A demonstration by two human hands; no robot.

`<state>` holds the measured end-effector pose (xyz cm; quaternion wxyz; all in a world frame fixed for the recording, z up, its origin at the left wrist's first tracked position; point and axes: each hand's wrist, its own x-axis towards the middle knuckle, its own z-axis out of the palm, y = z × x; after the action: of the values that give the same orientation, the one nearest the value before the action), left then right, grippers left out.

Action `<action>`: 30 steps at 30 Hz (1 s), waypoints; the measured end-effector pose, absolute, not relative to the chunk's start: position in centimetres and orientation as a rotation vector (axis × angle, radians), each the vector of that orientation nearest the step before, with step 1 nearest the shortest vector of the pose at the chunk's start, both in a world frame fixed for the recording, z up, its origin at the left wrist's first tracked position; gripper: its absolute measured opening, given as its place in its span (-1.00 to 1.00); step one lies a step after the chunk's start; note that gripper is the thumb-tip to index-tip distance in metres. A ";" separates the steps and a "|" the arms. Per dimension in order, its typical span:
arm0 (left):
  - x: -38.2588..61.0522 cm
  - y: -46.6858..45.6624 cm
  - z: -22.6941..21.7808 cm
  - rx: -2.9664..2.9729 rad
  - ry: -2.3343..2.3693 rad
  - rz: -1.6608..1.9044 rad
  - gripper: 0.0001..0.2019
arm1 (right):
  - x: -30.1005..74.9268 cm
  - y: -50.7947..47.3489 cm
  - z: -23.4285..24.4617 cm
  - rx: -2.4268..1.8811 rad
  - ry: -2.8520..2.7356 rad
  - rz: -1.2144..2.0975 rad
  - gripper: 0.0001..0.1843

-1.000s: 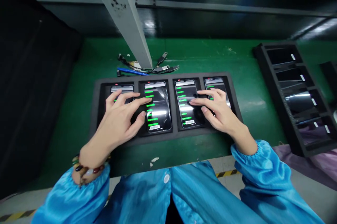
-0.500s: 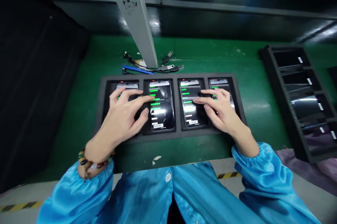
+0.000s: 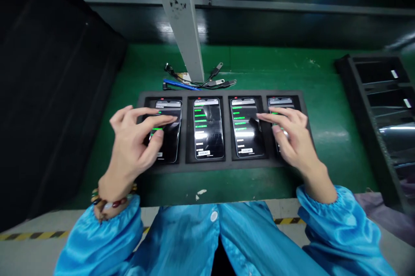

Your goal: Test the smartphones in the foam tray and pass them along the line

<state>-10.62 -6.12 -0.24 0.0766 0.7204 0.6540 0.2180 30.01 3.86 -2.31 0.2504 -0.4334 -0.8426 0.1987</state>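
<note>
Several smartphones lie face up, screens lit with green and white text, in the slots of a dark foam tray [image 3: 207,166]. Over the leftmost phone [image 3: 169,142] is my left hand [image 3: 132,138], fingers apart and holding nothing; its index finger reaches across the screen. The second phone [image 3: 209,131] is fully in sight, with no hand over it. My right hand [image 3: 293,135] spreads above the rightmost phone [image 3: 282,102], hiding much of it. The index fingertip of that hand is at the right edge of the third phone [image 3: 246,133]; I cannot tell whether it touches.
Behind the tray lie short black cables [image 3: 214,82] and a blue pen-like tool [image 3: 181,84], beside a grey post [image 3: 184,21]. Another black tray [image 3: 366,125] of phones stands at the right. A dark curtain-like panel [image 3: 58,94] borders the left.
My left hand has moved left, off the second phone and over the leftmost one. My right hand has shifted slightly right, from the third phone's screen toward the rightmost phone. The view has shifted.
</note>
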 end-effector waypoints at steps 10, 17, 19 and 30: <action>-14.5 -6.8 -1.4 2.053 2.006 0.563 -0.58 | 37.3 1.3 -3.4 -1.412 -1.991 0.492 -0.58; -14.4 -6.3 -1.8 2.026 2.034 0.547 -0.54 | 37.5 1.8 -3.8 -1.417 -2.086 0.531 -0.59; -14.4 -6.2 -1.8 2.039 2.037 0.553 -0.53 | 37.5 2.5 -4.0 -1.417 -2.141 0.511 -0.58; -15.3 -5.7 -3.0 2.106 2.065 0.516 -0.51 | 36.5 5.2 -4.1 -1.416 -2.238 0.458 -0.52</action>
<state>-15.27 -5.66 -2.95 0.0734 0.7015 0.6878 0.1719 36.48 5.20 -4.07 0.2251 -0.5135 -0.8112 0.1659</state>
